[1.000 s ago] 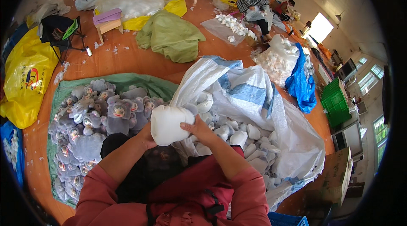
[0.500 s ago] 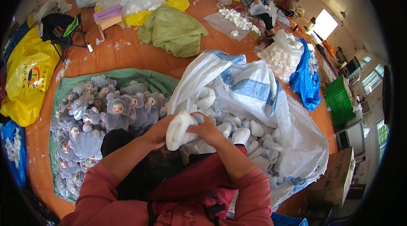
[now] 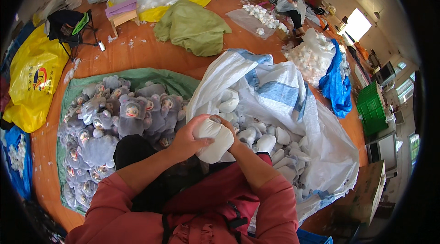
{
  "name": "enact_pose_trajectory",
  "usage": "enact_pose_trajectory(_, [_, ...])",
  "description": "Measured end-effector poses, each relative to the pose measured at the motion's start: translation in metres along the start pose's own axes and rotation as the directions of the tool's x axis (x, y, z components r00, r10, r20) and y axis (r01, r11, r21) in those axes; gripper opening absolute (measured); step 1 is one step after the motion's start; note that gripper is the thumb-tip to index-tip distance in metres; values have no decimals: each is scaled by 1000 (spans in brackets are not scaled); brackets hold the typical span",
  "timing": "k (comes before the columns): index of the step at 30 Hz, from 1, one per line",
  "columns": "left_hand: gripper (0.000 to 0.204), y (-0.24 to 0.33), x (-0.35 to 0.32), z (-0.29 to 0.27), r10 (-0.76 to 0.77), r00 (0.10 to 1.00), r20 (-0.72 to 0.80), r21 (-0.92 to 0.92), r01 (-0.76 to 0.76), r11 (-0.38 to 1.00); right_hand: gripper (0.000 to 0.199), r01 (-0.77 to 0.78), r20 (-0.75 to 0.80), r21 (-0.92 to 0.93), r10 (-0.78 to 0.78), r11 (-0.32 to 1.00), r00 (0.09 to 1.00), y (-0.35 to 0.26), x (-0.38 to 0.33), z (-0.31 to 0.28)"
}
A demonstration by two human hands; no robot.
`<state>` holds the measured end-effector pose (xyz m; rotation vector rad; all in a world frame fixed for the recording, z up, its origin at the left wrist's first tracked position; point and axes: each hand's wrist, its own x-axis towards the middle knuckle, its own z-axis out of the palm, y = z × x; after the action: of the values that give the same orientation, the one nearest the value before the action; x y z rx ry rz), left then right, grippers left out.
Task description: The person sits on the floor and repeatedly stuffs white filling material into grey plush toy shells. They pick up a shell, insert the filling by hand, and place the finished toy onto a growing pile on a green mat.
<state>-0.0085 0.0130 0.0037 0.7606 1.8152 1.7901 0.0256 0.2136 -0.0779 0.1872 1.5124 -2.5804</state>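
A rounded white stuffed plush piece (image 3: 216, 147) is between my two hands, above my lap. My left hand (image 3: 186, 139) grips its left side, with the thumb laid across its front. Around the upper right side curls my right hand (image 3: 230, 133), its fingertips mostly hidden behind the piece. Just beyond, a white and blue woven sack (image 3: 275, 92) lies spread, bearing a heap of grey and white plush pieces (image 3: 284, 158). Left of my hands, grey plush toys (image 3: 133, 113) with small faces are piled on a green cloth (image 3: 176, 87).
An olive cloth (image 3: 195, 27) and a small wooden stool (image 3: 123, 16) are on the orange floor ahead. A clear bag of white stuffing (image 3: 311, 56) stands at right, near a green crate (image 3: 370, 109) and a cardboard box (image 3: 362, 191). Another person (image 3: 289, 1) sits in the far right.
The white piece has been turned and now looks broader, its grey part out of sight. My left thumb has come across its front. My right hand has shifted slightly right.
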Motion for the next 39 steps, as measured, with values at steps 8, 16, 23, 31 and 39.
enact_pose_trajectory(8, [65,11,8,-21,-282,951,123,-587,299,753,45,-160,-88,-338,138,927,986,-41,-28,48])
enact_pose_trajectory(16, [57,5,10,-44,-327,931,163,-563,360,744,75,-184,160,-34,187,982,969,-47,-48,37])
enact_pose_trajectory(23, [51,3,8,-34,-345,930,125,-443,364,819,84,-214,126,-211,243,954,962,-60,-46,58])
enact_pose_trajectory(31, [55,-12,16,-33,-441,876,197,-613,461,641,62,-277,-15,-249,283,928,959,-46,-30,60])
enact_pose_trajectory(39, [51,-3,19,-17,-373,919,125,-660,358,660,45,-333,-301,-460,209,823,931,-45,-9,53])
